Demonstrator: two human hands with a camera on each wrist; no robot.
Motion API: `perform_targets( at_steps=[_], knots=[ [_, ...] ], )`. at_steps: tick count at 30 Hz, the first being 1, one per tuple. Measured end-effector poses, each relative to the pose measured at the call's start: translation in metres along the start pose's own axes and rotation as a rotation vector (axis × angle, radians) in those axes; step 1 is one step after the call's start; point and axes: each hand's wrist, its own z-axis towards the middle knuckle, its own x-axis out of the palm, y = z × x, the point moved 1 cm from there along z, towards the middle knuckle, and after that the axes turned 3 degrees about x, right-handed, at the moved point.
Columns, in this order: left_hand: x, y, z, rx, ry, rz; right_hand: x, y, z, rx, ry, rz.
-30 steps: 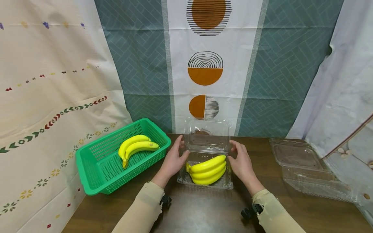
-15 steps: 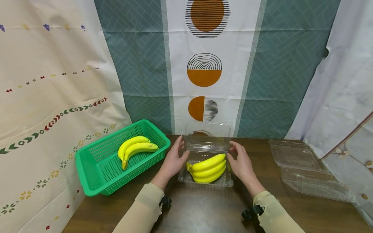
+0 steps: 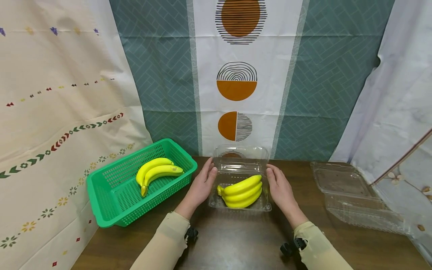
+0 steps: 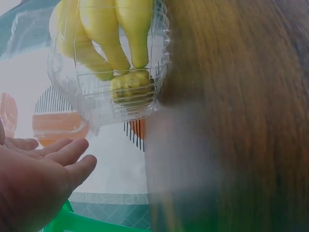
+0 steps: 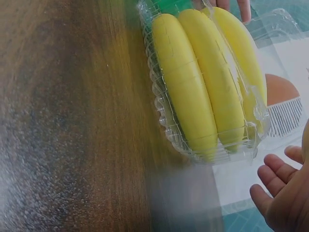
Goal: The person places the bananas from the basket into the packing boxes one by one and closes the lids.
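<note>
A clear plastic clamshell container (image 3: 217, 202) stands on the table between my hands. Its hinged lid (image 3: 241, 165) is raised at the back, against the curtain. Inside the base lies a bunch of yellow bananas (image 3: 241, 193), stem to the left; the ridged side wall shows in front of these bananas (image 5: 212, 82) in the right wrist view. My left hand (image 3: 200, 185) is at the container's left side, thumb and fingers extended near the hinge. Across from it, my right hand (image 3: 281, 189) has its extended fingertips right by the lid's right edge. Neither hand curls round anything.
To the left, a green plastic basket (image 3: 158, 197) holds another bunch of bananas (image 3: 163, 171). On the right of the brown table (image 3: 236, 240) sits a second clear container (image 3: 364, 212), lid raised toward the back. Curtains stand behind and at both sides.
The container with its bananas has shifted slightly away from me. Its lid's top edge appears lower than before. Both thumbs have moved back along the container's sides.
</note>
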Motion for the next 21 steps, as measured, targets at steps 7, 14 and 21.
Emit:
perform_targets(
  at_steps=[7, 14, 21],
  knots=[
    [-0.0020, -0.0020, -0.0018, -0.005, -0.007, 0.001, -0.0015, 0.0000, -0.0016, 0.014, 0.006, 0.022],
    [-0.0043, -0.0024, -0.0035, 0.013, -0.020, 0.044, -0.0019, -0.0022, -0.0026, 0.027, 0.015, 0.027],
    [-0.0066, -0.0028, -0.0090, -0.012, -0.022, 0.019, -0.0037, -0.0008, -0.0060, 0.037, 0.028, 0.028]
  ],
)
